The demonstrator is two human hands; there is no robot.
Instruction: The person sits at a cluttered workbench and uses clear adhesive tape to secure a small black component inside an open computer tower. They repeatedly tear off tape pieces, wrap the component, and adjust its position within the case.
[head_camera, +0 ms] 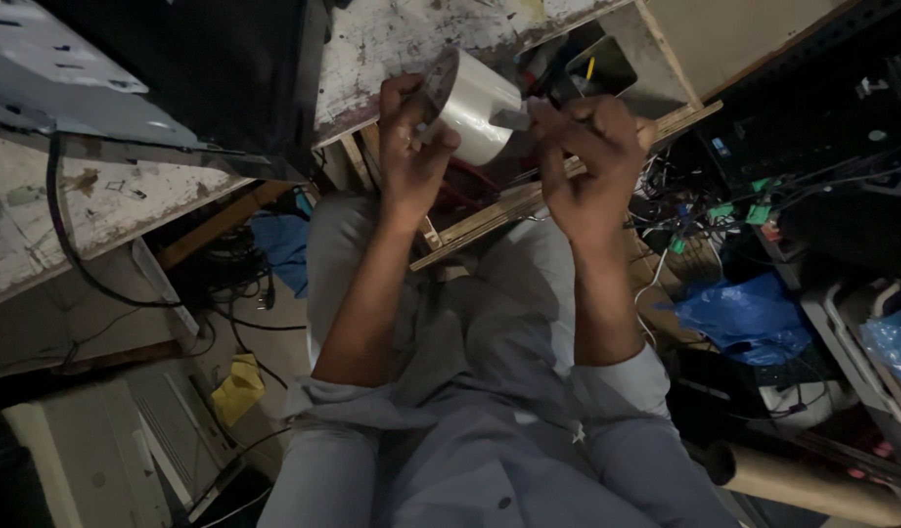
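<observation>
A cluttered workshop: a scarred, paint-stained worktop (402, 49) above the left hand (411, 147), tangled wires (724, 210) right of the right hand (587, 161), cardboard tube (812, 484) below.

Blue plastic bag (749, 315), cardboard tube (812, 481), yellow cloth (237, 387)

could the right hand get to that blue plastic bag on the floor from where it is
Probably yes: the blue plastic bag lies open on the right hand's own side, nothing over it, but both hands now hold the tape roll.
</observation>
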